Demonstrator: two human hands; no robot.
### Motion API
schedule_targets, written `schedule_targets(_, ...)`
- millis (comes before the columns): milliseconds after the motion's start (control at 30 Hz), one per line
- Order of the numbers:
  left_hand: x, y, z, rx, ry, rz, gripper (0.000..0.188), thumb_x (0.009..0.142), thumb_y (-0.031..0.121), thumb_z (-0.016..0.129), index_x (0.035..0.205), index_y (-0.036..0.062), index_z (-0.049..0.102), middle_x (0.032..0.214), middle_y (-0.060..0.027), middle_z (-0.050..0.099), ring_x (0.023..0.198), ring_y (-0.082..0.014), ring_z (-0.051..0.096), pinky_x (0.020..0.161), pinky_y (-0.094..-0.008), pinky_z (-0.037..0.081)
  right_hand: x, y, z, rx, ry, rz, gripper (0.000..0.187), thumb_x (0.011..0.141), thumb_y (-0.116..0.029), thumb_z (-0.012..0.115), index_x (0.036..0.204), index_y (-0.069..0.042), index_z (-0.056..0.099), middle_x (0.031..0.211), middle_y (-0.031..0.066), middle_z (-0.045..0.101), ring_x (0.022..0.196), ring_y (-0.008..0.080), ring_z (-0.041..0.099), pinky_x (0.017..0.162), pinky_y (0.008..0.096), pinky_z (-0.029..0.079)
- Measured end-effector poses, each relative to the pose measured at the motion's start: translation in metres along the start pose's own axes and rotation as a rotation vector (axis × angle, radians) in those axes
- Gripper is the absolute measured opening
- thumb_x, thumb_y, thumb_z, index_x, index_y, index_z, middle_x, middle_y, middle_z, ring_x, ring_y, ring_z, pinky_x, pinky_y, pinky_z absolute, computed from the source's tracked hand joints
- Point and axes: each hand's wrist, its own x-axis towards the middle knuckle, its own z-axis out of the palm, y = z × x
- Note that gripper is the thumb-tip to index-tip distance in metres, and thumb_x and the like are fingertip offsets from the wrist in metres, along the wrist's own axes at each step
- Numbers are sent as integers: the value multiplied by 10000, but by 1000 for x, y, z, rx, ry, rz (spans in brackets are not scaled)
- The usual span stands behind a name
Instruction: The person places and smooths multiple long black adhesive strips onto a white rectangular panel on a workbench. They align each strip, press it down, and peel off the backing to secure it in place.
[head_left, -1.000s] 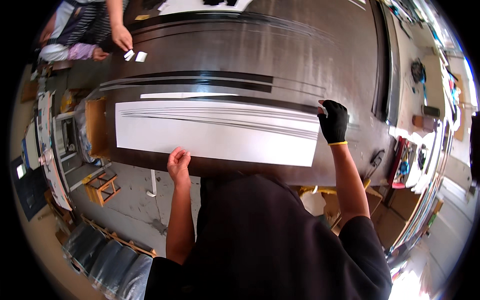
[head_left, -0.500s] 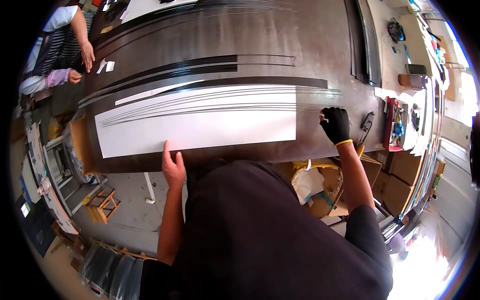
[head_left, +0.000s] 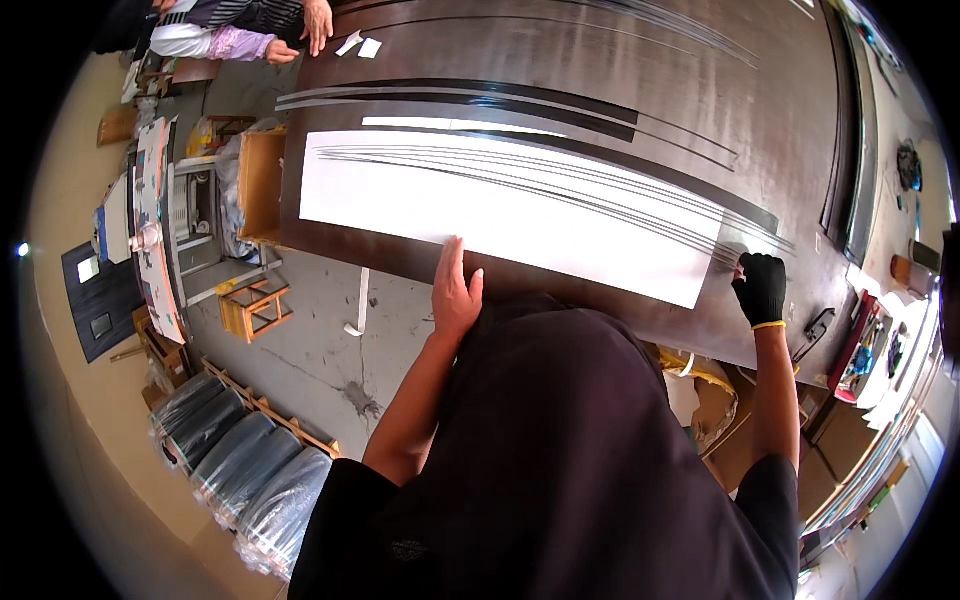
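A long white sheet lies along the near edge of the dark table. Several thin dark strips run lengthwise over it and stick out past its right end. My bare left hand has its fingers stretched out, their tips at the sheet's near edge. Beyond the right end of the sheet, my right hand wears a black fingerless glove with a yellow cuff. Its fingers are closed at the strips' ends and appear to pinch a strip; the exact grip is too small to see.
Wider black strips lie behind the sheet. At the far left are a co-worker's hands by small white scraps. A clamp-like tool rests right of my glove. Cardboard boxes, a wooden stool and plastic-wrapped rolls stand below.
My view has swung left, so the table appears tilted and shifted right. My left fingers have come closer together at the sheet's edge. The right hand stays closed by the strips' ends.
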Motion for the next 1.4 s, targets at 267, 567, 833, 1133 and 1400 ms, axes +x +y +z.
schedule_targets(267,4,0,5,-44,25,-26,666,1059,174,689,1655,-26,468,1690,-259,514,1571,-447,491,1294,-524,412,0,5,8,-32,16,-48,134,750,-195,769,820,-111,691,799,143,691,816,402,670,778,528,503)
schedule_targets(567,3,0,11,-33,19,-34,677,1031,147,698,1650,-16,476,1679,-252,523,1572,-445,483,1311,-526,388,18,4,1,-32,31,-57,88,795,-197,752,826,-129,705,798,123,705,820,369,685,795,512,501)
schedule_targets(833,9,0,7,-18,36,-16,682,1012,136,721,1638,-5,491,1659,-248,542,1533,-448,515,1289,-537,402,20,4,9,-88,-1,-118,133,750,-196,756,828,-118,679,788,143,658,817,382,651,804,511,487)
schedule_targets(1133,7,3,5,-46,37,-55,687,1024,161,705,1650,-8,477,1676,-252,528,1548,-451,501,1285,-539,401,5,0,-48,189,331,-214,280,678,-70,722,924,-105,593,897,119,589,897,390,602,870,502,472)
schedule_targets(1400,7,2,5,-34,27,-65,708,1018,173,708,1662,7,464,1692,-227,517,1563,-434,487,1288,-538,396,-12,-4,-65,214,372,-235,279,673,-44,719,909,-87,575,878,133,567,889,395,596,870,500,472)
